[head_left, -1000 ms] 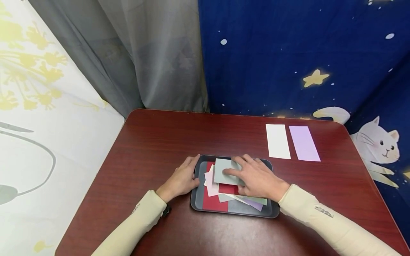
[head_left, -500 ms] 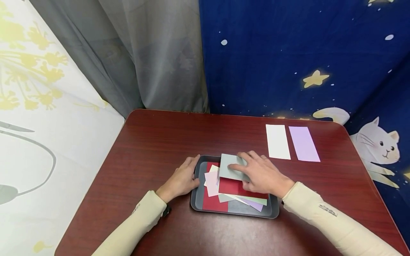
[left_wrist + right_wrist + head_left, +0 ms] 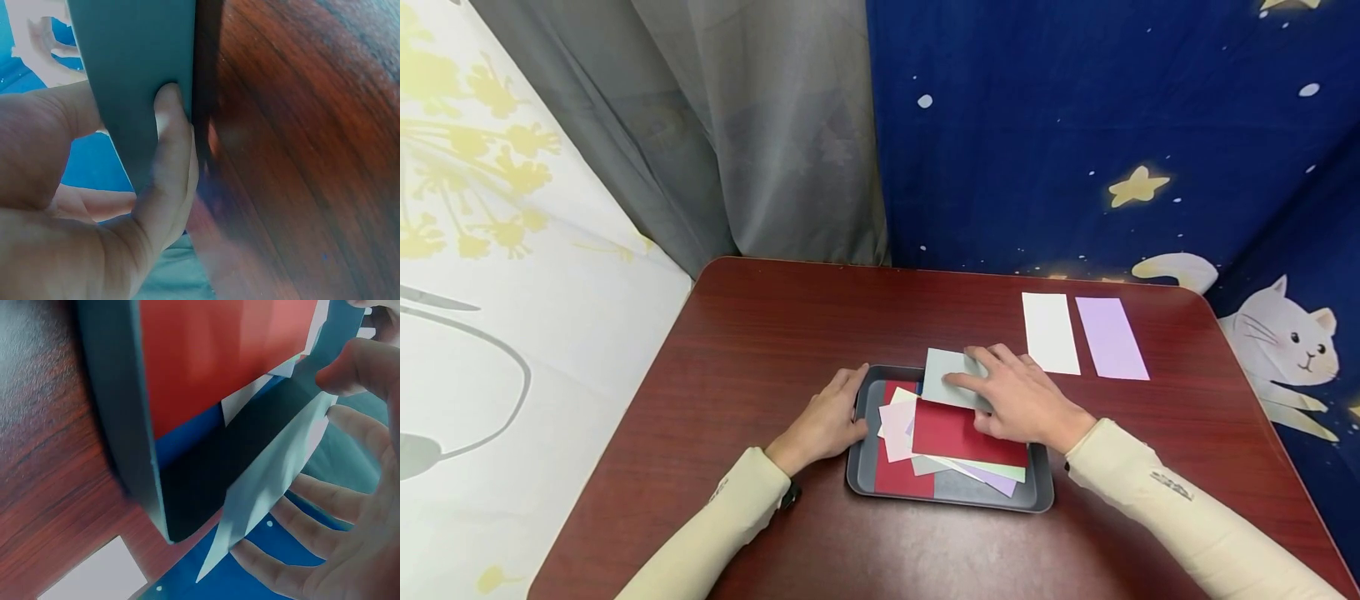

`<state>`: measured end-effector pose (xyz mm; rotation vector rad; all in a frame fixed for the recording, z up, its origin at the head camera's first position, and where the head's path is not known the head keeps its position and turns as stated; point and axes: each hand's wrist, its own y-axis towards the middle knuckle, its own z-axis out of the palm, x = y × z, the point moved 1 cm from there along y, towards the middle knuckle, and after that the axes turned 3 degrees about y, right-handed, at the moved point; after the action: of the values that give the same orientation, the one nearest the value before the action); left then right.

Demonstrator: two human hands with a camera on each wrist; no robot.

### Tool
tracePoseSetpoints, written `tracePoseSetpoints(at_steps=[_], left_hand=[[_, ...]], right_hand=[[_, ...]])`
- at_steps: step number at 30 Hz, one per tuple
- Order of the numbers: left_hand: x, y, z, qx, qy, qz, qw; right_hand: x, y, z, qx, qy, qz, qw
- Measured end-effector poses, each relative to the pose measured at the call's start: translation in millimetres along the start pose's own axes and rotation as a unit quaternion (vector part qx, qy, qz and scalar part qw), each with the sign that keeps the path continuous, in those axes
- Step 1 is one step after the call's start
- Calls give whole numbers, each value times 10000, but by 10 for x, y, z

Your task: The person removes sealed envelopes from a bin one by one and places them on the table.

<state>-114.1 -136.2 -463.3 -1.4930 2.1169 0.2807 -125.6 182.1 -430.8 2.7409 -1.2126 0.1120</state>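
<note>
My left hand [image 3: 823, 421] grips the left wall of a dark grey tray [image 3: 854, 477], fingers on the outer face in the left wrist view. My right hand [image 3: 1026, 400] pinches a pale grey-green sheet of paper [image 3: 942, 377], its thumb on one side and fingers on the other. That sheet is lifted and tilted over the tray's far rim, as the right wrist view also shows. Beneath it in the tray lies a red sheet of paper [image 3: 955, 432], on top of overlapping pink [image 3: 898, 437], white, green, purple, grey and red sheets, with a bit of blue at the back.
A white paper strip [image 3: 1051, 333] and a lilac paper strip [image 3: 1111, 337] lie side by side on the dark red wooden table [image 3: 775, 333], at the back right. Behind the table hang a grey curtain [image 3: 797, 125] and a blue curtain [image 3: 1000, 167].
My right hand has moved away from me and slightly right with the grey-green sheet, uncovering more of the red sheet. The left hand and tray have stayed put.
</note>
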Motion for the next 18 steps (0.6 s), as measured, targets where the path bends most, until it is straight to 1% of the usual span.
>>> tracePoseSetpoints(at_steps=[7, 12, 18], left_hand=[[1, 11, 3, -39, 9, 27, 10000], [-1, 8, 8, -11, -17, 5, 10000], [2, 6, 18, -6, -24, 9, 10000]], right_hand=[[-71, 12, -14, 5, -32, 135, 9999], [-126, 4, 3, 7, 7, 245, 9997], [-257, -16, 32, -115, 57, 316, 9994]])
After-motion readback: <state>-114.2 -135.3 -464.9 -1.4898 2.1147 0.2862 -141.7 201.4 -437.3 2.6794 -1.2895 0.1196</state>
